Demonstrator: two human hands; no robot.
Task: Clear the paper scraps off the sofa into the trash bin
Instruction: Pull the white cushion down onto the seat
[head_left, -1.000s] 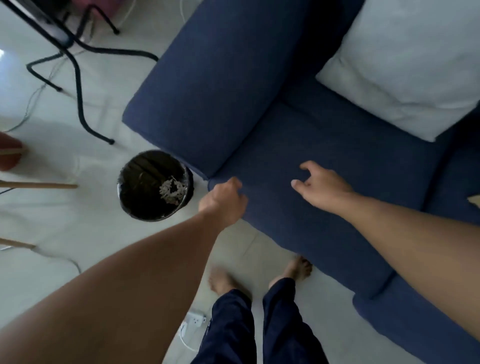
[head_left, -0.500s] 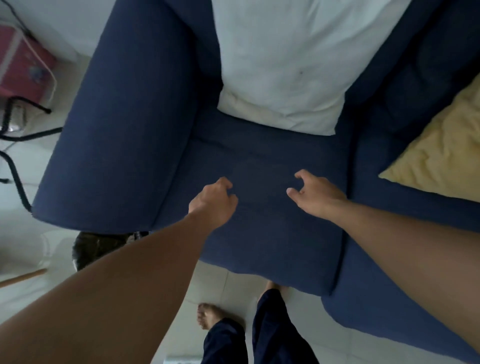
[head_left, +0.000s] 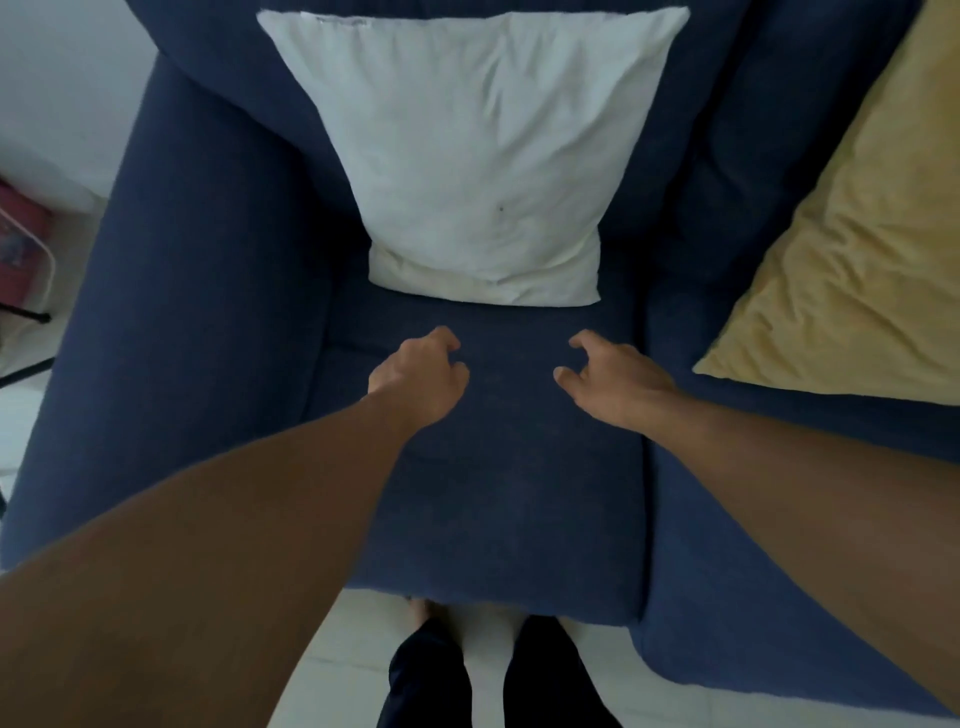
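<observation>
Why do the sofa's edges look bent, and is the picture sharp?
Head view: the wide lens bows the sofa armrest outward; light is dim and even, without glare; the forearms near the frame's bottom are softly blurred, while the white pillow and both hands look clearer.

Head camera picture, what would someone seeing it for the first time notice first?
The white pillow propped against the back of the blue sofa, top centre. Next, two bare arms reaching over the seat, the left hand loosely curled, the right hand with fingers spread and bent, neither visibly holding anything. A yellow pillow lies on the next seat to the right; no paper scraps or bin are in view.
</observation>
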